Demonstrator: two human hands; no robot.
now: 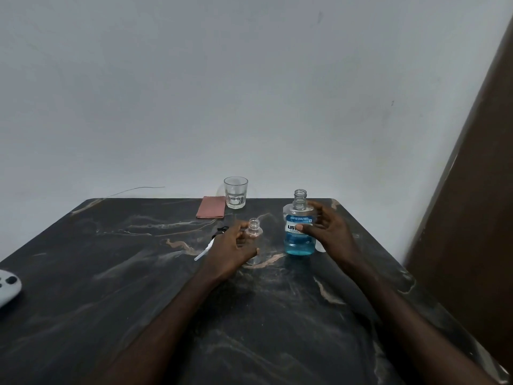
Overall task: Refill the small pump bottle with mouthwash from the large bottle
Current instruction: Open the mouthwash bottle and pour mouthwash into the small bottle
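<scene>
Standing uncapped on the dark table (111, 273), the empty small pump bottle (254, 232) looks light and tippy. The left hand (227, 251) curls its grip round the body. The right hand (330, 234) rests a thumb on the label of the large bottle (298, 245), heavier and slick, best taken at the waist. Whether that grip has closed is unclear.

One wide-angle view, worn on the head, looks forward and down across the dark marbled surface (125, 287) to the grey wall (249, 79) behind it, which fills the upper half. The left hand (230, 251) and right hand (327, 234) reach in from below, near mid-surface.
</scene>
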